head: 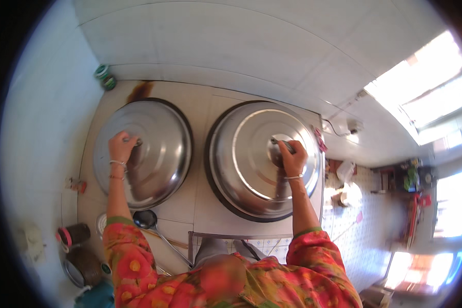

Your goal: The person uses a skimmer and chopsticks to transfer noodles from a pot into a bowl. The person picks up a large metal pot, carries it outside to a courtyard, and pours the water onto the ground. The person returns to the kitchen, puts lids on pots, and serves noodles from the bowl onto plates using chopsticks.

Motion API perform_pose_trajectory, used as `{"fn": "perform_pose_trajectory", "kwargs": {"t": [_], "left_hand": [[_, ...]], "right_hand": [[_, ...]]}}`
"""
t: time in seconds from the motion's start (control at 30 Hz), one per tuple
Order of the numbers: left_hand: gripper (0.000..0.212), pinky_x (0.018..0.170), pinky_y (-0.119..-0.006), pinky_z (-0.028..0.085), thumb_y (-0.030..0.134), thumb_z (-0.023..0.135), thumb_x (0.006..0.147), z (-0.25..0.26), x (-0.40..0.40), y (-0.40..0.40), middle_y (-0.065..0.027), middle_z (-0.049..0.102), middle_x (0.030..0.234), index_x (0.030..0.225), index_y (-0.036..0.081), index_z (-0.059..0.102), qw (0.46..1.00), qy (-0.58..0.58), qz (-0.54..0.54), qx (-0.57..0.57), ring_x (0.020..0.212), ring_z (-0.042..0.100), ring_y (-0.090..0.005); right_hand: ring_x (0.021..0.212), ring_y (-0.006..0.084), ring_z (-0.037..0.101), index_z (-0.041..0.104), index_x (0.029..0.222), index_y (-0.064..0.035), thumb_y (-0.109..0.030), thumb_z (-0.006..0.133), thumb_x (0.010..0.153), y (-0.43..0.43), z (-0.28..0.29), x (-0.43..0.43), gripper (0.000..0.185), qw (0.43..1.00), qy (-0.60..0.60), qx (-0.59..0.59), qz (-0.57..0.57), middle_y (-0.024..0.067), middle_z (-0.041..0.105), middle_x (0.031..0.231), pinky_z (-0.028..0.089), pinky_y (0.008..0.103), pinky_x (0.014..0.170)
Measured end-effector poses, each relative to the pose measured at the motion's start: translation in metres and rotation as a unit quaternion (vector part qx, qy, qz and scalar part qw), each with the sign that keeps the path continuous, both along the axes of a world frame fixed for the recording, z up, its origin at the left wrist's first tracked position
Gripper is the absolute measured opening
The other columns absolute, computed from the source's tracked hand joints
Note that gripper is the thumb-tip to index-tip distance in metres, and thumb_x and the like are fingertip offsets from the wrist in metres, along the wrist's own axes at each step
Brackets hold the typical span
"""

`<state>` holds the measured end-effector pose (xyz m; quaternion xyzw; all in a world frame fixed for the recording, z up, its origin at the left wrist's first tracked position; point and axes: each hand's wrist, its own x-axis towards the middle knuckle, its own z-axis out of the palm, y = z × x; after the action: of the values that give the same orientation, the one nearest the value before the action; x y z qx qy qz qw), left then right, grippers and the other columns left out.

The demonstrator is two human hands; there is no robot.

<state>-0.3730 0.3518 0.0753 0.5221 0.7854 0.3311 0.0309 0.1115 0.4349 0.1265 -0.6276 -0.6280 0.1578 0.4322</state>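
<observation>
Two large domed metal lids rest side by side on the tiled stove top. My left hand [121,148] grips the small handle in the middle of the left lid [158,165]. The handle of the right lid [250,154] is held by my right hand [292,154], its dark grip partly showing between the fingers. Dark rims ring both lids. What lies under the lids is hidden. A metal ladle [145,219] with a long handle lies near my left forearm, beside a perforated skimmer [100,224] partly covered by my sleeve.
A green-lidded jar [106,77] stands in the back left corner near a brown stain [140,91]. Dark jars and a brown pot [84,265] are at the lower left. A red cloth [320,140] lies at the stove's right edge, below a wall cable. Patterned floor tiles stretch right.
</observation>
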Motion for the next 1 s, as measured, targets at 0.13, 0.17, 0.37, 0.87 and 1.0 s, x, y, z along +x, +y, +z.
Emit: {"fn": "perform_pose_trajectory", "kwargs": {"t": [0.13, 0.17, 0.37, 0.87, 1.0], "left_hand": [[0.032, 0.052, -0.036, 0.04, 0.022, 0.069, 0.066, 0.01, 0.009, 0.009, -0.0181, 0.051, 0.06, 0.062, -0.003, 0.049, 0.999, -0.01, 0.006, -0.036, 0.052, 0.047, -0.0305], [0.032, 0.052, -0.036, 0.04, 0.022, 0.069, 0.066, 0.009, 0.013, 0.014, -0.0179, 0.051, 0.06, 0.062, -0.003, 0.049, 1.0, -0.008, -0.001, -0.024, 0.052, 0.047, -0.0303], [0.028, 0.055, -0.035, 0.042, 0.022, 0.07, 0.066, -0.008, 0.006, 0.01, -0.0179, 0.055, 0.064, 0.067, -0.001, 0.056, 1.0, 0.015, -0.011, -0.008, 0.056, 0.05, -0.0308], [0.06, 0.095, -0.037, 0.034, 0.03, 0.066, 0.074, -0.004, 0.088, -0.072, -0.017, 0.047, 0.12, 0.12, 0.0, 0.044, 0.986, 0.021, 0.158, 0.048, 0.112, 0.044, -0.0289], [0.046, 0.089, -0.034, 0.039, 0.019, 0.065, 0.075, -0.037, 0.161, -0.163, -0.0124, 0.051, 0.112, 0.115, 0.002, 0.048, 0.973, -0.018, 0.231, 0.003, 0.102, 0.05, -0.0267]], "right_hand": [[0.059, 0.0152, 0.057, 0.061, 0.083, -0.0012, -0.024, 0.071, 0.071, -0.001, -0.004, 0.01, 0.028, 0.999, 0.027, -0.035, 0.016, 0.0084, 0.06, 0.064, 0.046, 0.0282, 0.058], [0.061, 0.015, 0.057, 0.061, 0.086, -0.0016, -0.023, 0.07, 0.072, -0.002, -0.004, 0.016, 0.027, 0.999, 0.029, -0.027, 0.03, 0.0087, 0.061, 0.068, 0.046, 0.0278, 0.059], [0.074, 0.015, 0.058, 0.059, 0.102, -0.0037, -0.012, 0.059, 0.082, -0.008, -0.011, 0.058, 0.022, 0.996, 0.051, 0.013, 0.075, 0.0072, 0.06, 0.09, 0.047, 0.0253, 0.067], [0.08, 0.0082, 0.055, 0.056, 0.111, -0.0015, -0.016, 0.052, 0.088, 0.123, -0.118, 0.265, 0.027, 0.979, 0.155, -0.087, 0.098, 0.0029, 0.06, 0.096, 0.044, 0.0201, 0.067], [0.114, 0.0244, 0.045, 0.046, 0.125, -0.0067, -0.003, 0.048, 0.086, 0.183, -0.182, 0.289, 0.039, 0.941, -0.205, 0.051, 0.266, 0.0135, 0.046, 0.126, 0.035, 0.0319, 0.096]]}}
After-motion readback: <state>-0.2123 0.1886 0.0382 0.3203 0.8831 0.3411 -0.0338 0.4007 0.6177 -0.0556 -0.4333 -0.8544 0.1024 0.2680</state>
